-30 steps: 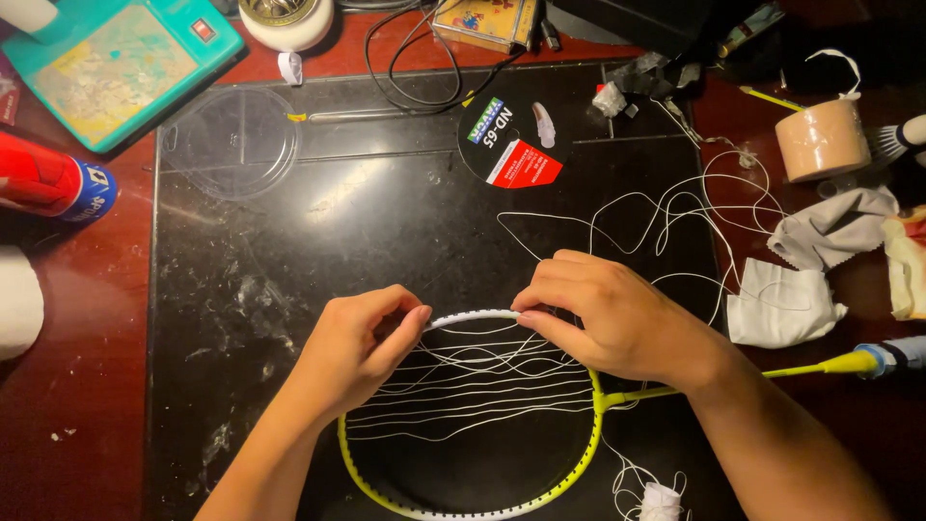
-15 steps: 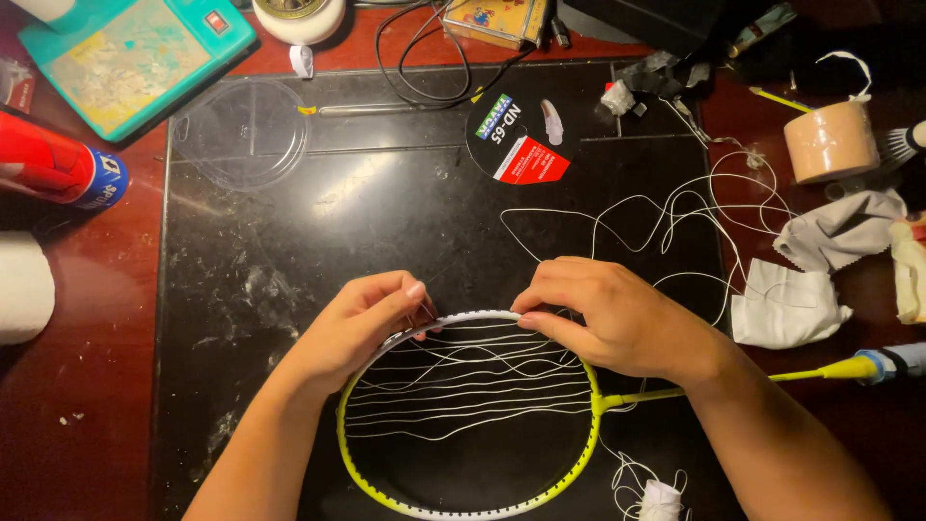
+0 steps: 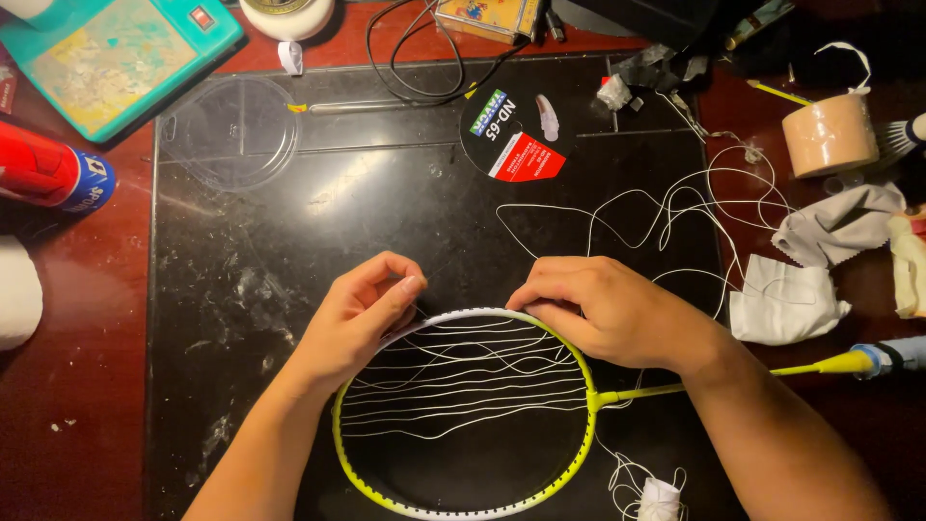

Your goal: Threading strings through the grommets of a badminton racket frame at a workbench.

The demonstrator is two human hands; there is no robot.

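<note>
I see the racket (image 3: 386, 487) lying flat on the black mat (image 3: 289, 241) on the counter (image 3: 87, 386), head nearest me, shaft running right. My left hand (image 3: 362, 314) pinches at the upper left of the frame, fingertips together on the string (image 3: 463, 371). My right hand (image 3: 608, 309) is clamped over the upper right of the frame. Loose string (image 3: 675, 203) coils right of it, beside a white cloth (image 3: 786, 304) and tape roll (image 3: 830, 135).

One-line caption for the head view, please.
Left hand and right hand grip a yellow racket frame, loose white string trailing over the black mat.
</note>
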